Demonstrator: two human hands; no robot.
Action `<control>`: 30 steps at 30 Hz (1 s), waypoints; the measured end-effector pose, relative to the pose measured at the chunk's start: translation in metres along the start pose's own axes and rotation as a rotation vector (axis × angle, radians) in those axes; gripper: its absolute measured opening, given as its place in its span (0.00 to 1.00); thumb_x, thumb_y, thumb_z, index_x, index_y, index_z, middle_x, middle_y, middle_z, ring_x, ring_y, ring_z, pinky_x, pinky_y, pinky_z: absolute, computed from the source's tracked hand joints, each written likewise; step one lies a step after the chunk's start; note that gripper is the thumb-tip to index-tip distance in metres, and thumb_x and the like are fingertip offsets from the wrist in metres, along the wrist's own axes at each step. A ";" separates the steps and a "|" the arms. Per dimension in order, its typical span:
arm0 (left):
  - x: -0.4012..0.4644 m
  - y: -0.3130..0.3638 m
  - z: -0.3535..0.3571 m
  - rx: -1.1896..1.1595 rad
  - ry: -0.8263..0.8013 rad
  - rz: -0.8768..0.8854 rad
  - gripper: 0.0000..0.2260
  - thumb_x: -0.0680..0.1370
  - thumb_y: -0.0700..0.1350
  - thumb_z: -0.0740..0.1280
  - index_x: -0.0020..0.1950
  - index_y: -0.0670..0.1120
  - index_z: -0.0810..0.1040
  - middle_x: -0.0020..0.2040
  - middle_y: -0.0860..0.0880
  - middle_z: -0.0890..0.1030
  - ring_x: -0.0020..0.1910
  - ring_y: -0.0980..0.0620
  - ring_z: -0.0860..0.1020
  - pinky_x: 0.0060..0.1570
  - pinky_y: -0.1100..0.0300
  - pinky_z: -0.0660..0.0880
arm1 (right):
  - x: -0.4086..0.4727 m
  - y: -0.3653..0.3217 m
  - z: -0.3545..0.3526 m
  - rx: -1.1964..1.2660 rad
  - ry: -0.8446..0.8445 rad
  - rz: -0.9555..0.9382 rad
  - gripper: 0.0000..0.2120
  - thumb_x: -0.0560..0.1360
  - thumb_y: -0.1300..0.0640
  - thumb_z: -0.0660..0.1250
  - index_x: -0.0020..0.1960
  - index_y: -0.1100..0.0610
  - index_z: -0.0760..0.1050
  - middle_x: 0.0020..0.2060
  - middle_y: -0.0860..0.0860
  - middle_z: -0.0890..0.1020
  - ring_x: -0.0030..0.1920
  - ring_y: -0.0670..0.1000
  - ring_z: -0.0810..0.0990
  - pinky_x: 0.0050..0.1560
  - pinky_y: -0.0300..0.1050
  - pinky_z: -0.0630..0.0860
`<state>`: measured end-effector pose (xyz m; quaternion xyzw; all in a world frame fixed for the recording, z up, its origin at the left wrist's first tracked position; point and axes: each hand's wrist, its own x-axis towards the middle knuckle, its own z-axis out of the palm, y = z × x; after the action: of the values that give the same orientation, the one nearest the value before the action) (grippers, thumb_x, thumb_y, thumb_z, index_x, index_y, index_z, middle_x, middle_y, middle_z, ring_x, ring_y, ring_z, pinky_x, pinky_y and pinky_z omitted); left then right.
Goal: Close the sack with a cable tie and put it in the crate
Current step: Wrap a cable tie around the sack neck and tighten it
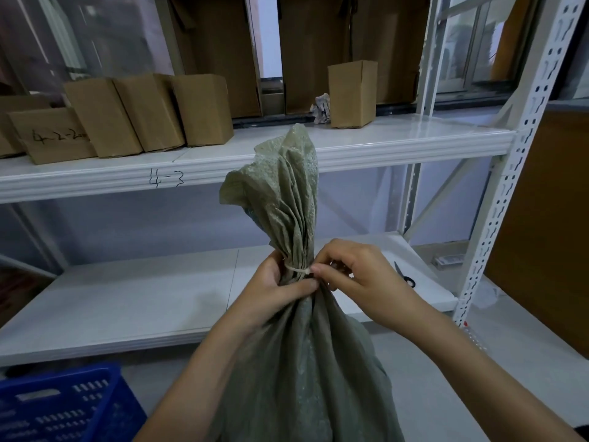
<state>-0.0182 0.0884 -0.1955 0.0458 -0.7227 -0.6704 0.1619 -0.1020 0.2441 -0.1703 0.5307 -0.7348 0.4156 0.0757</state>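
Observation:
A grey-green woven sack (302, 371) stands upright in front of me, its mouth bunched into a narrow neck with the loose top fanning upward. A pale cable tie (298, 270) circles the neck. My left hand (277, 288) grips the neck just below the tie. My right hand (353, 275) pinches the tie's end at the right side of the neck with thumb and forefinger. A blue plastic crate (67, 406) sits on the floor at the lower left.
White metal shelving (398, 145) stands behind the sack, with cardboard boxes (143, 116) on the upper shelf. Black-handled scissors (404, 275) lie on the lower shelf at right. A perforated upright post (510, 173) rises at the right.

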 end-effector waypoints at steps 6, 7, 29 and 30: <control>-0.001 0.002 -0.001 -0.152 0.032 0.013 0.21 0.68 0.42 0.74 0.59 0.41 0.75 0.53 0.43 0.84 0.54 0.45 0.82 0.52 0.56 0.78 | -0.001 -0.002 0.005 -0.098 -0.002 -0.026 0.09 0.78 0.52 0.63 0.43 0.56 0.77 0.34 0.45 0.77 0.33 0.45 0.74 0.35 0.44 0.72; -0.001 0.001 0.000 -0.138 0.052 0.023 0.21 0.67 0.43 0.74 0.58 0.41 0.76 0.53 0.44 0.84 0.54 0.46 0.82 0.52 0.56 0.78 | -0.002 -0.002 0.005 -0.129 -0.007 -0.027 0.10 0.78 0.52 0.63 0.43 0.56 0.76 0.33 0.44 0.75 0.33 0.46 0.73 0.34 0.43 0.71; -0.005 0.006 -0.002 0.335 0.180 0.228 0.12 0.68 0.50 0.71 0.50 0.52 0.78 0.44 0.56 0.84 0.45 0.62 0.82 0.43 0.70 0.76 | -0.001 -0.003 0.000 -0.096 0.001 -0.020 0.13 0.79 0.53 0.62 0.41 0.59 0.77 0.28 0.42 0.72 0.31 0.44 0.72 0.32 0.35 0.64; -0.005 0.006 -0.001 0.333 0.188 0.236 0.11 0.68 0.50 0.72 0.49 0.53 0.77 0.43 0.56 0.84 0.45 0.62 0.82 0.43 0.70 0.76 | 0.000 -0.003 -0.001 -0.100 -0.002 -0.022 0.13 0.79 0.53 0.62 0.40 0.58 0.77 0.27 0.41 0.71 0.31 0.42 0.72 0.32 0.34 0.64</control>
<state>-0.0127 0.0888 -0.1905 0.0494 -0.8056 -0.5108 0.2961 -0.0995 0.2445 -0.1685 0.5348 -0.7488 0.3769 0.1062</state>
